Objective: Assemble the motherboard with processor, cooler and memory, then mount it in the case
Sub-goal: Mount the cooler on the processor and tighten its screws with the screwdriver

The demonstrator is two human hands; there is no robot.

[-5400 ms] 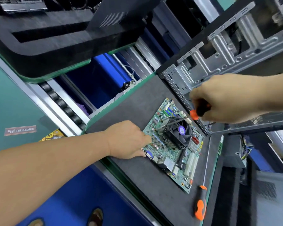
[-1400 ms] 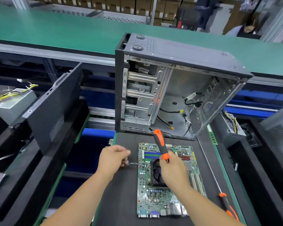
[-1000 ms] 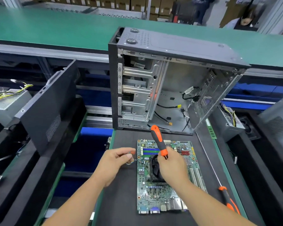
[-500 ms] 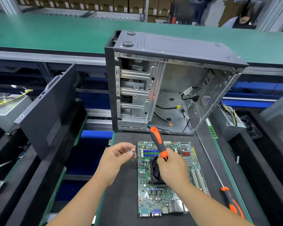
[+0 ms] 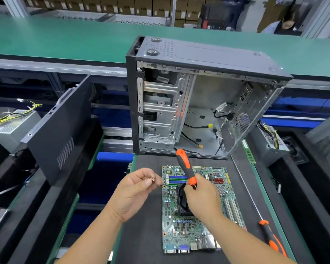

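Observation:
The green motherboard (image 5: pixel 187 231) lies flat on the black mat (image 5: pixel 147 235) in front of the open case (image 5: pixel 198 103). A black cooler fan (image 5: pixel 181 202) sits on the board, partly hidden by my right hand (image 5: pixel 204 199). That hand grips an orange-and-black screwdriver (image 5: pixel 185 164) with its handle pointing up and away. My left hand (image 5: pixel 135 189) is raised left of the board and pinches the small pinkish connector (image 5: pixel 152 179) of the fan cable, whose thin wires run toward the board. Blue memory slots (image 5: pixel 176 179) show behind the cooler.
A second long screwdriver (image 5: pixel 269 233) lies on the mat at the right. A green memory stick (image 5: pixel 249 154) rests beside the case. A black side panel (image 5: pixel 59 130) leans at the left; power supplies (image 5: pixel 13 124) (image 5: pixel 271 141) sit on both sides. A green conveyor (image 5: pixel 65 39) runs behind.
Since 5.4 s ago my view swung upright to face the case. In the last second my left hand lifted the fan cable connector up off the board's left edge; my right hand stayed on the cooler.

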